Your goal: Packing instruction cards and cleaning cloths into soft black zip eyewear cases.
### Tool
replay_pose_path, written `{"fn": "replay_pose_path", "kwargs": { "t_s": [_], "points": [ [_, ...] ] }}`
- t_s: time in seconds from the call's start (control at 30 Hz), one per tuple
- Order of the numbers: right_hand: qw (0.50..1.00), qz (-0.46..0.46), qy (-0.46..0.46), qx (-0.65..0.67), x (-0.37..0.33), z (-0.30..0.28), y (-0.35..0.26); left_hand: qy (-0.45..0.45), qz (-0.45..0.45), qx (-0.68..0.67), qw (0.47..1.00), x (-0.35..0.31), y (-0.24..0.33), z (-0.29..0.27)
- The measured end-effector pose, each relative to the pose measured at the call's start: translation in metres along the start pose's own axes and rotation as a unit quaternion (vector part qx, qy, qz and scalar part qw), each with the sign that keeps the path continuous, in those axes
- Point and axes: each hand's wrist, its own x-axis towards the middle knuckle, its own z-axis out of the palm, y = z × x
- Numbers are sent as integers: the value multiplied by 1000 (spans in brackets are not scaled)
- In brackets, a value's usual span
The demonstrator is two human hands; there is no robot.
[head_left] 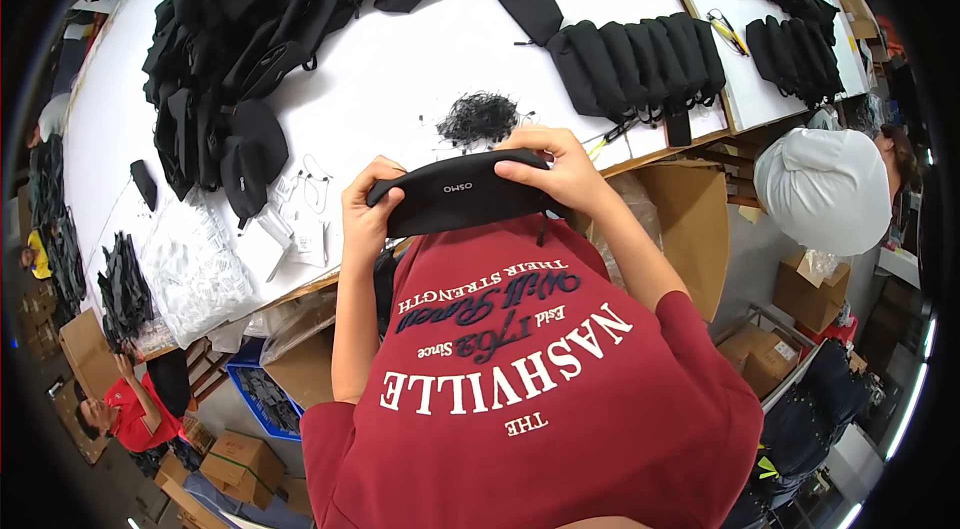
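Observation:
A long black fabric pouch (455, 204) with a small pale print is stretched between my two hands at the table's near edge. My left hand (372, 197) grips its left end, thumb on the near face. At the other end, my right hand (560, 169) pinches the upper edge between thumb and fingers. Just beyond the pouch lies a tangled heap of short black cords (478, 119) on the white table (390, 79). A yellow-handled tool (606, 141), partly hidden, rests to the right of my right hand.
A large pile of black pouches (260, 19) covers the far left. Right of centre stands a row of pouches (640, 69). A clear bag of small white pieces (195, 269) sits front left. An open cardboard box (690, 229) and a person in pale clothing (825, 191) are at right.

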Motion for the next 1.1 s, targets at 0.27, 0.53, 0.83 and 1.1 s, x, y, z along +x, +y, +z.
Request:
{"fn": "replay_pose_path", "kwargs": {
  "t_s": [0.27, 0.53, 0.83, 1.1],
  "points": [
    [911, -78, 362, -180, -11, -136, 87, 164, -188, 361, 899, -17, -87, -33],
    [613, 131, 625, -465, -59, -352, 144, 281, -206, 537, 769, -75, -164, -77],
    [802, 274, 357, -393, -28, -376, 224, 259, -279, 555, 739, -68, -159, -61],
    [808, 271, 332, -404, -1, -363, 198, 229, -271, 563, 747, -69, -160, -68]
  ]
}}
